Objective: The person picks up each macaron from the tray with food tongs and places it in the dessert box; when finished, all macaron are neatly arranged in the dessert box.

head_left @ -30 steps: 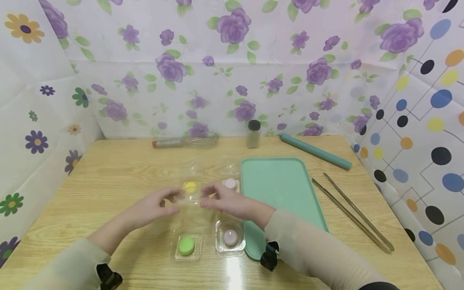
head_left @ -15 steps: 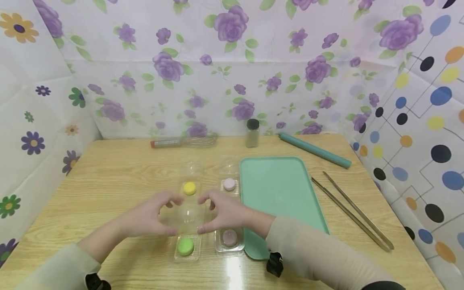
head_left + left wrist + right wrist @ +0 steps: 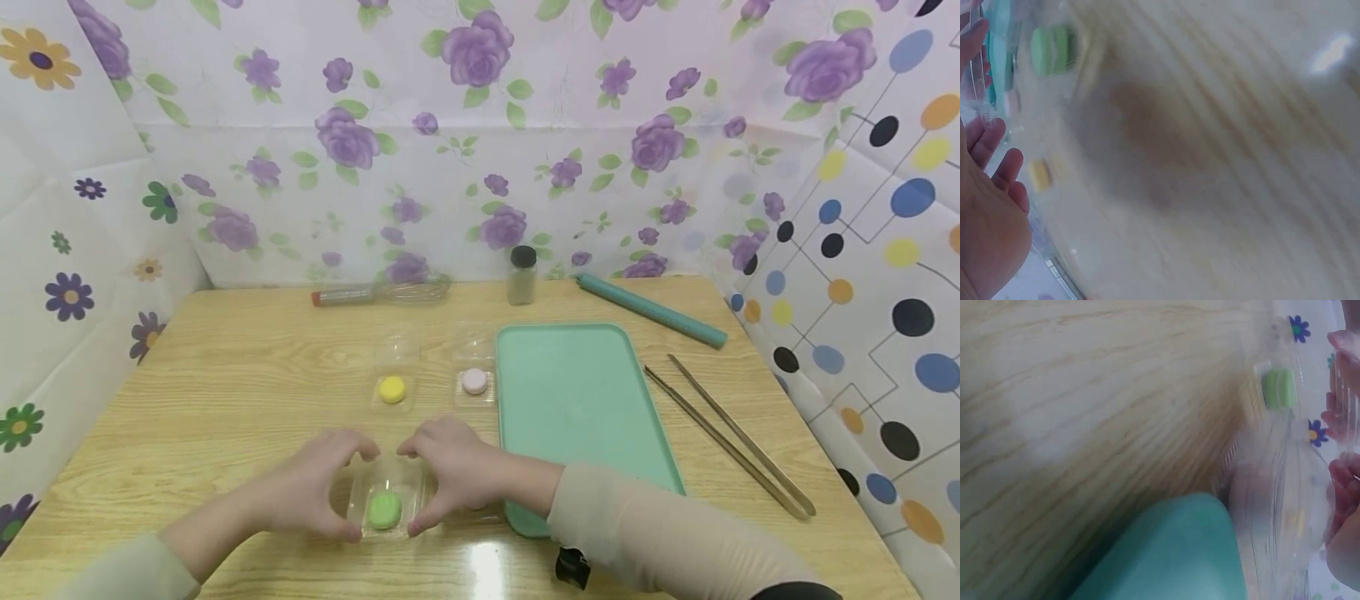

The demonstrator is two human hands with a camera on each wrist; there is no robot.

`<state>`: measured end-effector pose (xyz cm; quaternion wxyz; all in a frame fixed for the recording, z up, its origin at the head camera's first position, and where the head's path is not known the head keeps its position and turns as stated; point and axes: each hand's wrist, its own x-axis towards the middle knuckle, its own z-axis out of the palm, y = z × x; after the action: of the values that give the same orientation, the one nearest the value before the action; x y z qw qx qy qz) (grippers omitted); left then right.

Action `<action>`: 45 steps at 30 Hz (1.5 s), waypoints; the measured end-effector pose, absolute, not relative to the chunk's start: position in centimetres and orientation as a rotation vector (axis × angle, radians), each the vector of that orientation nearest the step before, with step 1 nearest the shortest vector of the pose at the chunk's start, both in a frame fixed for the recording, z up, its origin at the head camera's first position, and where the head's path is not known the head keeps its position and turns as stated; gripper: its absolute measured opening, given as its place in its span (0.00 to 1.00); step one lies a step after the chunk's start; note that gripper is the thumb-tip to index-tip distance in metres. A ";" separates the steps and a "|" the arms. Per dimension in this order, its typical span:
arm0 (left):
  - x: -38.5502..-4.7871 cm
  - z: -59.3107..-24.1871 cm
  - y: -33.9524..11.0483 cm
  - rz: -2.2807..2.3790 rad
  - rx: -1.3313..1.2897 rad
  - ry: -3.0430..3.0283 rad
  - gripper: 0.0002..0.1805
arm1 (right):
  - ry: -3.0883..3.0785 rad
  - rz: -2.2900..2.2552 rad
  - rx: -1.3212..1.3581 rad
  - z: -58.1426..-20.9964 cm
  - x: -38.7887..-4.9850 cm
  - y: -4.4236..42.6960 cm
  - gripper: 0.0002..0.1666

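Observation:
A green macaron sits in a small clear plastic box at the front of the table. My left hand and right hand hold its clear lid from either side, fingertips at the edges. In the head view the lid is tilted above and behind the macaron. The left wrist view catches the green macaron beside blurred plastic; the right wrist view has it past another clear box. A pale pink macaron in that front box is mostly hidden by my right hand.
Behind are a yellow macaron and a pale pink macaron in clear boxes with lids folded back. A green tray lies right, with metal tongs beyond. A whisk, a black-capped jar and a teal rod line the back.
Both hands have come toward the front edge, bringing the clear lid from near the yellow macaron to over the green one. The front pink macaron has become mostly covered by my right hand.

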<state>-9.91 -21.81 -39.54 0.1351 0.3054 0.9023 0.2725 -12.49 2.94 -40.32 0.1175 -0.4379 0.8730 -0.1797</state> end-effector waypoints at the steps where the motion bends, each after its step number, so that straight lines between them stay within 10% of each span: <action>1: -9.8 -39.6 -21.8 0.778 0.891 2.621 0.42 | 2.564 -0.489 -1.294 -40.4 -12.4 2.9 0.51; 45: -9.9 -42.4 -22.4 0.644 1.012 2.745 0.43 | 2.710 -0.107 -1.227 -40.9 -11.6 1.2 0.44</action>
<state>-9.89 -22.40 -42.44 0.0729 0.3369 0.9139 0.2146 -11.65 1.20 -40.93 0.0826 -0.4107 0.9073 -0.0359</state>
